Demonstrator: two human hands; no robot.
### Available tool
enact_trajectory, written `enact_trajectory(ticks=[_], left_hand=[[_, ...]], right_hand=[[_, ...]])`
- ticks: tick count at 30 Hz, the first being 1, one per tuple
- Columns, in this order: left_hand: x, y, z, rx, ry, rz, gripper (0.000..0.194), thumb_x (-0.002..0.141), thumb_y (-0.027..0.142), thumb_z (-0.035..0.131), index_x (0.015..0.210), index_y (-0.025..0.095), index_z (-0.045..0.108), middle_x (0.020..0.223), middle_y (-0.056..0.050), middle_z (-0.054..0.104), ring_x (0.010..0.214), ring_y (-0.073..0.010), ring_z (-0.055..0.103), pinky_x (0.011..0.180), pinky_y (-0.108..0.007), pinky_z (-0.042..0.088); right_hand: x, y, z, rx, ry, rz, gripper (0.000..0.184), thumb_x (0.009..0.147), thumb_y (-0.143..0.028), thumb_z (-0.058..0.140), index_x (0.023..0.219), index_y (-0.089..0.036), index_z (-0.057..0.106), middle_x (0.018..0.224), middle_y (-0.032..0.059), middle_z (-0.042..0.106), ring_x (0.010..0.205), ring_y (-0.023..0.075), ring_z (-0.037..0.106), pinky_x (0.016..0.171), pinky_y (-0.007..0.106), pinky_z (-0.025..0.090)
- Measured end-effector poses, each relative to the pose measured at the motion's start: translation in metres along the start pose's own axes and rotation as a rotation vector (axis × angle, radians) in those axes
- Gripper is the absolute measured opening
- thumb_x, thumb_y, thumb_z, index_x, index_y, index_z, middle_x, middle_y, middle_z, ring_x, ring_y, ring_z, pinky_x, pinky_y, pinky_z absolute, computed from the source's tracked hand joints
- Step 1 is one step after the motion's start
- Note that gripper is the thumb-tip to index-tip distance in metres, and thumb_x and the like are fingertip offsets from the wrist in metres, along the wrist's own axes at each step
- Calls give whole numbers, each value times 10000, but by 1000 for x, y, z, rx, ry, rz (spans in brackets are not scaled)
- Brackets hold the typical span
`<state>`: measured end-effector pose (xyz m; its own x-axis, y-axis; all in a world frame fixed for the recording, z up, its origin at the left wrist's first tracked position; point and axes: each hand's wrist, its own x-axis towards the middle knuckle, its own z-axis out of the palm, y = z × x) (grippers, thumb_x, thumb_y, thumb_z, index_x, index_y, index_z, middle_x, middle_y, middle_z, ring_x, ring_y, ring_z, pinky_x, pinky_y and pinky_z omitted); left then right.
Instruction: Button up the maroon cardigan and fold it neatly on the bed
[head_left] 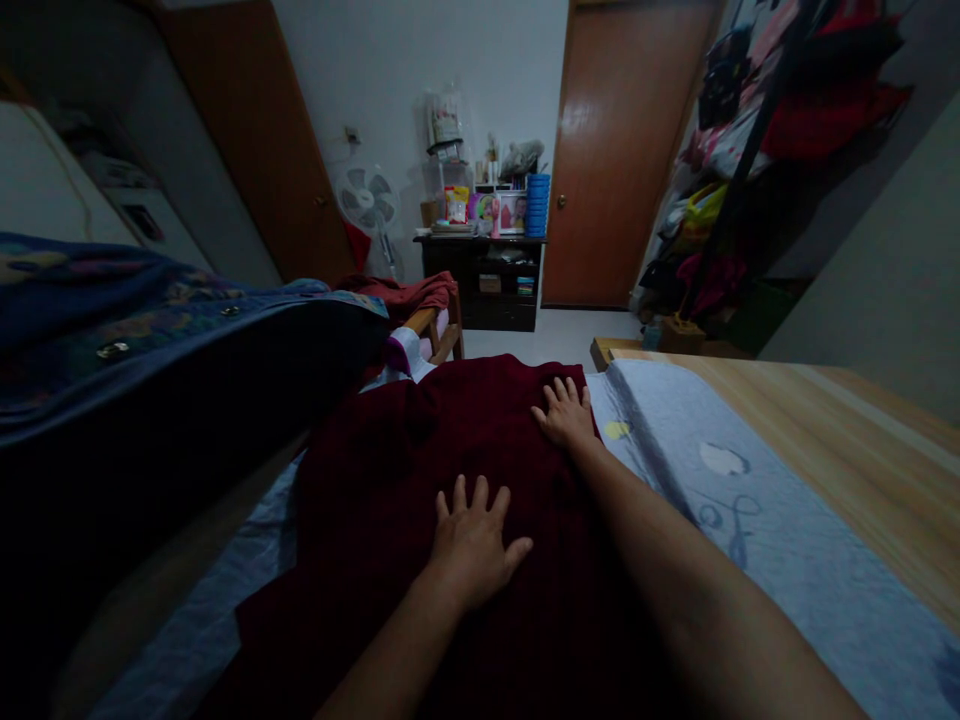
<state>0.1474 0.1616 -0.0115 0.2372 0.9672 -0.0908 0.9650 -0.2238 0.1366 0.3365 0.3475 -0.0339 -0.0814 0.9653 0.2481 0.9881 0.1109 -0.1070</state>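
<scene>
A dark red garment (pixel 390 520) lies spread out in front of me, with a few folds towards its far left. My left hand (pixel 474 545) rests flat on the middle of it, fingers spread. Farther off, my right hand (pixel 566 412) lies open on the cloth near its far right corner. Under the garment is a light blue printed cloth (pixel 720 500), which shows on both sides of it. The near part of the garment fades into shadow, so its full shape is hidden.
A dark blue patterned cloth (pixel 187 310) hangs close on the left. Light wood boards (pixel 862 420) run along the right. Beyond stand a wooden chair (pixel 448 335) with red cloth, a fan (pixel 369 200), a dark cabinet (pixel 480 285) and a brown door (pixel 630 150). Bags (pixel 832 120) hang at right.
</scene>
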Motion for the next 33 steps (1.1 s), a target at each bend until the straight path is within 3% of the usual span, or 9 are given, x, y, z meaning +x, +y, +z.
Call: enact_trajectory(ticks=[3,6,9,12,15,21,26,33], left_hand=[[2,8,3,30,34,-15,791,764,714,452,1382,220,467,1461,-183,399,1360,-485,254,1041,-677,224],[3,12,9,72,90,-22,824,744,738,458,1363,195,482,1428,-213,427,1342,-503,275,1017,-693,238],[4,13,16,92,133,-12,832,750,747,440,1364,187,480,1413,-224,439,1333,-505,290,1005,-697,247],[6,13,23,76,175,-10,844,760,732,446,1402,185,438,1400,-213,461,1341,-498,282,1030,-684,227],[8,14,29,42,227,36,801,795,667,469,1457,231,351,1444,-178,426,1375,-464,241,1056,-675,205],[11,22,29,9,314,287,614,920,377,411,1498,308,213,1576,-21,215,1447,-303,138,1126,-626,167],[14,25,26,-12,281,348,603,923,271,391,1496,320,206,1567,5,240,1443,-278,171,1131,-625,183],[12,26,30,-20,228,348,642,891,261,438,1492,329,224,1551,-10,285,1421,-294,240,1120,-578,268]], right_hand=[[11,7,-4,60,167,-36,471,944,-341,331,1344,-136,470,1458,119,407,1345,234,289,1106,380,179],[29,26,-12,109,197,98,454,910,-222,346,1335,-147,485,1369,126,496,1223,251,409,1026,364,294],[51,49,-21,129,72,205,535,853,-160,382,1380,-212,462,1326,99,539,1220,266,430,984,371,334],[72,67,-27,89,-99,139,566,828,-147,413,1374,-279,485,1315,69,561,1218,265,448,967,364,347],[88,74,-30,49,-157,72,527,827,-155,427,1313,-313,553,1342,40,546,1221,277,436,981,395,329],[98,76,-22,10,-226,-35,444,823,-240,481,1232,-356,612,1375,-4,525,1276,309,357,1045,510,223],[98,78,-20,-52,-227,-40,397,810,-311,506,1181,-322,647,1260,56,606,1220,351,395,1015,614,186],[99,61,-19,-183,-74,78,363,831,-311,476,1033,-136,722,1096,202,644,1223,375,384,1063,576,111]])
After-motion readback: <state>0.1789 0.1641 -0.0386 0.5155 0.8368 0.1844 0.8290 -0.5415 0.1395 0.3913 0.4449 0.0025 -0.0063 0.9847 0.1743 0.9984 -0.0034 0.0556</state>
